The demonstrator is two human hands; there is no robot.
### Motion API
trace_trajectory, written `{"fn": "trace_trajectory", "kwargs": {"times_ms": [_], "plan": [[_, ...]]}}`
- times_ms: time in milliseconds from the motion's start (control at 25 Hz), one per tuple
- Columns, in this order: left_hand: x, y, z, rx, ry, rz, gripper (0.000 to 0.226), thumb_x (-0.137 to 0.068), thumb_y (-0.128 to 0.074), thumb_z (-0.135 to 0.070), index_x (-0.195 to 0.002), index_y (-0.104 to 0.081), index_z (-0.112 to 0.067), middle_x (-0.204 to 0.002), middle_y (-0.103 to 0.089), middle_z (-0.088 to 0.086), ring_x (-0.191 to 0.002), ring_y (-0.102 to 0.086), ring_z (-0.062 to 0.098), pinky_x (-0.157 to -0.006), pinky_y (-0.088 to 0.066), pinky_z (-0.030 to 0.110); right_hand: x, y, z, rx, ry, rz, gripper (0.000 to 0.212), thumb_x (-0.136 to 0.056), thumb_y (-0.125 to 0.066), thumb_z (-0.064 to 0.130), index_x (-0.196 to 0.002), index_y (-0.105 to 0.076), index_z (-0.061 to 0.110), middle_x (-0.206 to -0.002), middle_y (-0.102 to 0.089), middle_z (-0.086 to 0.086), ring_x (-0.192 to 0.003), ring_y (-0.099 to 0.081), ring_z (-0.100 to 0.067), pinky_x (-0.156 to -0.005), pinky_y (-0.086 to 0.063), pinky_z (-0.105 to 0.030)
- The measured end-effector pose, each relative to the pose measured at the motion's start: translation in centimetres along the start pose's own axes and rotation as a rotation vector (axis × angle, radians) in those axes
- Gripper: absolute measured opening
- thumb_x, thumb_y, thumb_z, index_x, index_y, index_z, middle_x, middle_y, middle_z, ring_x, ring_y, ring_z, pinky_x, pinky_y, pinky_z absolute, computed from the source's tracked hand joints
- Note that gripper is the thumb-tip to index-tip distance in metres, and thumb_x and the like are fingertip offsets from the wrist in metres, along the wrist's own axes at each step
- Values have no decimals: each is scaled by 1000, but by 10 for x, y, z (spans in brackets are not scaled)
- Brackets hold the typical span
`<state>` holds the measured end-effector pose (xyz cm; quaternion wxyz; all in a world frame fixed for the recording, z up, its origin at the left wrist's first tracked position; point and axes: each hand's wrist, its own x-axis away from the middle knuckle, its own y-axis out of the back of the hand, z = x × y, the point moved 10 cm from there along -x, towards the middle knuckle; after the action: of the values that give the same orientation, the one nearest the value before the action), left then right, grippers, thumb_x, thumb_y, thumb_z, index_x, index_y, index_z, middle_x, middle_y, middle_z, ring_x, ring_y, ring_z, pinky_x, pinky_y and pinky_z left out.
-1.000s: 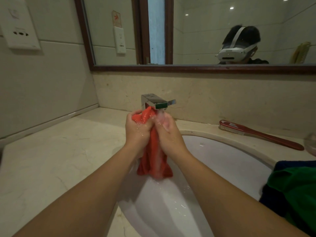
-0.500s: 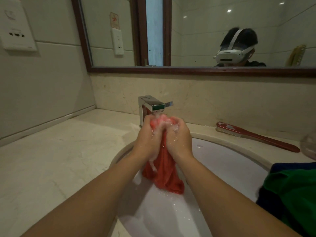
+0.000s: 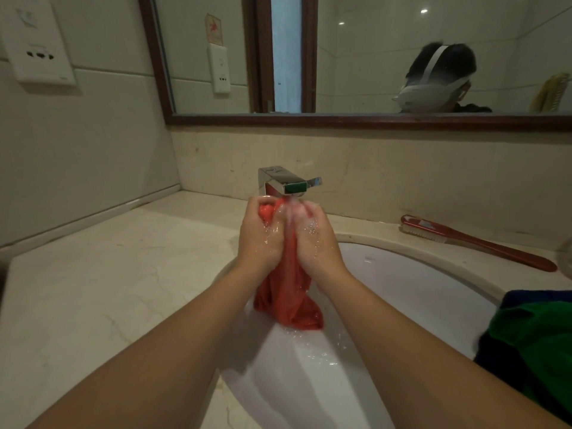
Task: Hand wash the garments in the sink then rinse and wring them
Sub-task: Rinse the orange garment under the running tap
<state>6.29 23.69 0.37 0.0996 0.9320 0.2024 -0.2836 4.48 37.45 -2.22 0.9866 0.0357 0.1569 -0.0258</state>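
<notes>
Under the running tap (image 3: 289,182), over the white sink (image 3: 418,292), my left hand (image 3: 263,236) and right hand (image 3: 312,239) both grip the wet red garment (image 3: 289,298), pressed together; its tail hangs into the basin.

A wet red garment (image 3: 291,298) is held bunched and hanging down over the white sink (image 3: 418,292), gripped at its top by the left hand (image 3: 261,239) and the right hand (image 3: 312,239). At 3 o'clock of the sink, a green garment (image 3: 538,345) is piled on a dark blue garment (image 3: 535,295).
</notes>
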Motion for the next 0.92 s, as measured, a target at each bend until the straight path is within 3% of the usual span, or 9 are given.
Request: {"fn": "trace_trajectory", "kwargs": {"times_ms": [240, 400, 560, 680, 920], "plan": [[1, -4, -2, 37, -27, -1, 13, -97, -68, -18, -104, -58, -21, -96, -66, -8, -82, -62, -5, -79, -51, 17, -2, 8, 0, 43, 41, -44, 25, -106, -51, 42, -126, -53, 27, -113, -64, 8, -103, -64, -12, -88, -52, -32], [4, -12, -4, 17, -37, 65, 18, -96, -70, -25, -106, -56, -19, -96, -66, -6, -83, -63, -2, -78, -50, 18, 0, 19, 2, 32, 93, -122, 32, -107, -53, 36, -133, -56, 18, -115, -65, 6, -100, -63, -9, -78, -46, -9], [8, -27, -6, 9, -54, 148, 27, -92, -74, -32, -106, -51, -34, -104, -68, -10, -93, -67, 1, -85, -52, 23, 1, 36, 5, 24, 106, -260, 27, -108, -50, 26, -131, -58, 16, -123, -66, -1, -112, -62, -17, -96, -47, -26], [10, -29, -5, 7, -55, 142, 31, -87, -73, -40, -107, -50, -38, -109, -68, -13, -100, -67, 1, -88, -52, 23, 1, 41, 6, 4, 104, -309, 25, -108, -49, 24, -130, -60, 16, -123, -67, -1, -112, -61, -17, -97, -46, -27], [7, -15, -3, 1, -42, 29, 25, -94, -71, -23, -112, -54, -23, -102, -67, -12, -92, -65, -2, -84, -52, 21, -4, 25, 3, -47, 79, -206, 20, -108, -48, 23, -124, -60, 18, -113, -65, 4, -108, -62, -15, -96, -48, -29]]}}
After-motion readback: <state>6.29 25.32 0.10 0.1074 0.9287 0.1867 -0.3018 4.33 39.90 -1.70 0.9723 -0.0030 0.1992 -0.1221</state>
